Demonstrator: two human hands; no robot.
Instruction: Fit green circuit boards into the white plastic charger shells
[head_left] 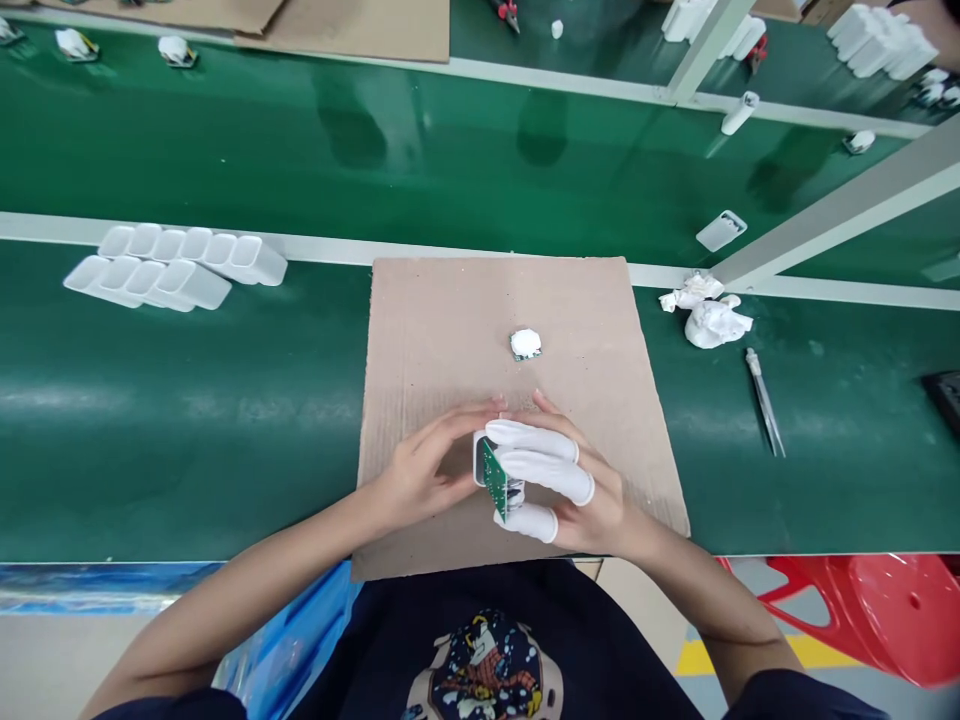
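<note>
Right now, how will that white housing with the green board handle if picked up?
The white housing fits between the fingertips of left hand and right hand, so likely light and rigid. The green board sticks out of it edge-on, so probably loose and fragile. The plastic looks smooth, possibly slippery; the right hand wears finger cots.

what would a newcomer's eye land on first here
Both hands meet at the near middle of a cardboard sheet: the left hand and the right hand, three fingers capped in white cots, hold a small white casing with a green circuit board. A small white round part lies just beyond them, and rows of white casings sit far left on the green belt.
</note>
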